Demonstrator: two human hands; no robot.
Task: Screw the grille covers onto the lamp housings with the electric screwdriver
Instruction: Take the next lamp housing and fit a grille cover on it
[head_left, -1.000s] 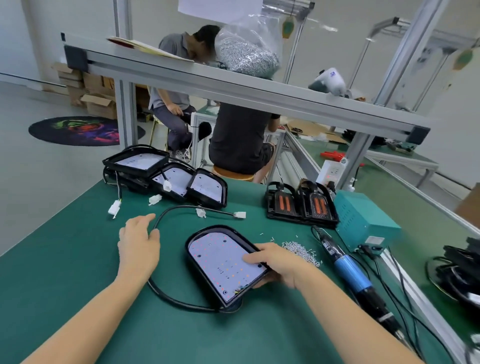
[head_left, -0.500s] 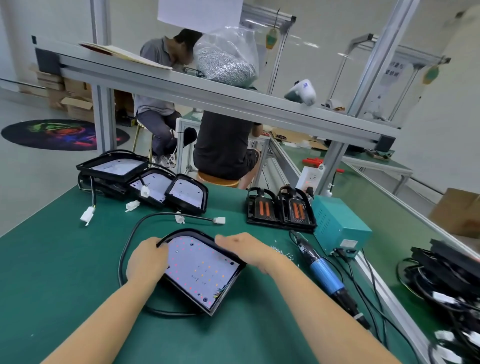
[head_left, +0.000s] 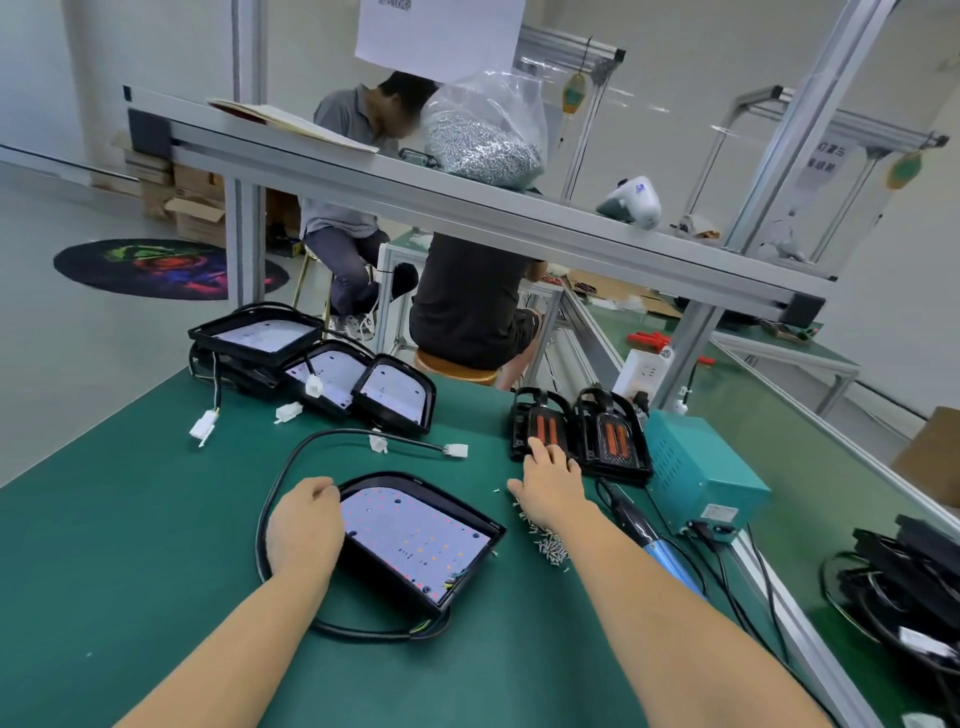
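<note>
Resting on the near-left corner of the black, D-shaped lamp housing with its white LED board facing up (head_left: 415, 540), the left hand (head_left: 306, 525) lies with its fingers bent over the rim, steadying the housing rather than lifting it — the housing sits flat on the green bench mat (head_left: 104, 545), ringed by its own black cable (head_left: 291, 462). The housing's long axis runs from its rounded end, far and left, to its square end, near and right.

Further right, the right hand (head_left: 548, 480) is stretched out with straight, spread fingers; its fingertips (head_left: 535, 447) reach the near edge of the first of two black grille covers with orange inserts (head_left: 540, 426), which stand side by side at the far right of the mat. Whether the fingertips touch the cover or only hover at it cannot be told. The covers lie ahead of and slightly right of that hand, long axis running away from the person — so the right hand is plainly the nearer one, and the cover would have to travel back and to the left to land on the housing.

Just right of the right wrist lie a loose heap of small silver screws (head_left: 545, 540) and the electric screwdriver with a black tip and blue barrel (head_left: 649, 540), lying flat and pointing away, unheld. No cover is on this housing yet, so fastening looks some way off.
</note>
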